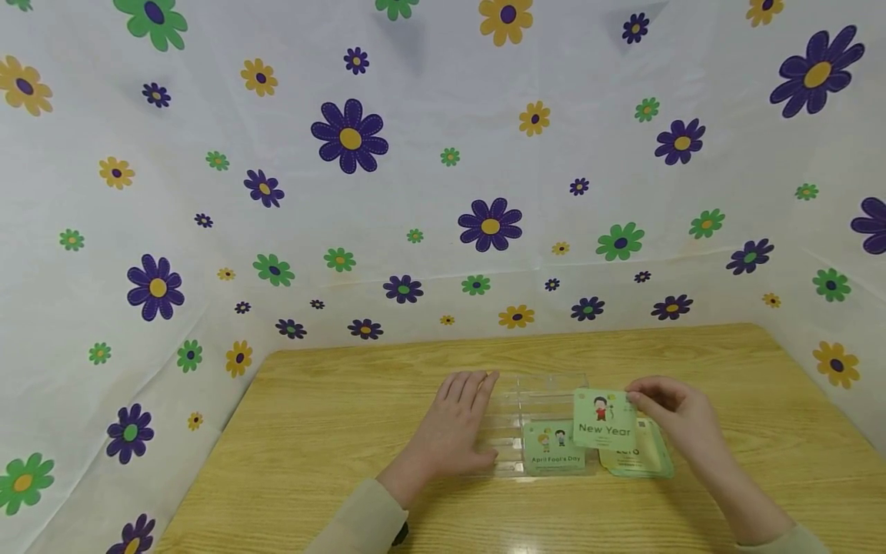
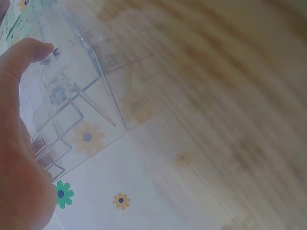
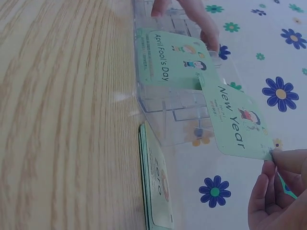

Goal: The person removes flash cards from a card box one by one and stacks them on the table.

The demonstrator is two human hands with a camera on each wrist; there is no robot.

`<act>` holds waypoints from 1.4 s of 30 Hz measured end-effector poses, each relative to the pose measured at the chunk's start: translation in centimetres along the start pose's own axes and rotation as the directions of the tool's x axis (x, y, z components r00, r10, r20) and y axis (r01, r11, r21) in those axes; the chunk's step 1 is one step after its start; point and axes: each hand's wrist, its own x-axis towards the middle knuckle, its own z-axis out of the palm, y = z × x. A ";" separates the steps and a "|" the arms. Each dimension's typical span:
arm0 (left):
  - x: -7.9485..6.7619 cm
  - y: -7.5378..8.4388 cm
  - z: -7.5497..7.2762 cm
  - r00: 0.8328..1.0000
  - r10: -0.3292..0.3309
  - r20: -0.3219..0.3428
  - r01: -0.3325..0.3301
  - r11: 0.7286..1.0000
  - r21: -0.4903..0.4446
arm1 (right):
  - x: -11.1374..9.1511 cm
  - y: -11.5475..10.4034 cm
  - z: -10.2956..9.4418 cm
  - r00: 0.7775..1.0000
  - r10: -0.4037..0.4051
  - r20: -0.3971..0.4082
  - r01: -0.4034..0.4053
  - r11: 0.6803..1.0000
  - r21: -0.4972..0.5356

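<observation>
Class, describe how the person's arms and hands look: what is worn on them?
The left hand and right hand are bare, with no gloves or rings showing. The left sleeve and right sleeve are plain pale beige. A small dark object shows by the left sleeve, its nature unclear.

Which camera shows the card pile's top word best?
The right wrist view: "Zero" on the card pile reads whole, though sideways. In the head view, the New Year card covers part of it; in the left wrist view, I can't make the pile out.
</observation>
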 end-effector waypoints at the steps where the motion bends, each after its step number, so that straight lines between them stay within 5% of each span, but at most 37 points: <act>1: 0.0 0.0 0.0 1.000 0.000 -0.001 0.000 1.000 -0.001 | 0.0 0.1 -0.1 1.000 -0.002 -0.002 0.002 1.000 0.000; 42: -0.1 0.0 0.0 1.000 0.001 0.011 -0.001 1.000 0.001 | 0.2 2.8 -2.2 0.998 0.058 -0.009 -0.059 0.998 -0.011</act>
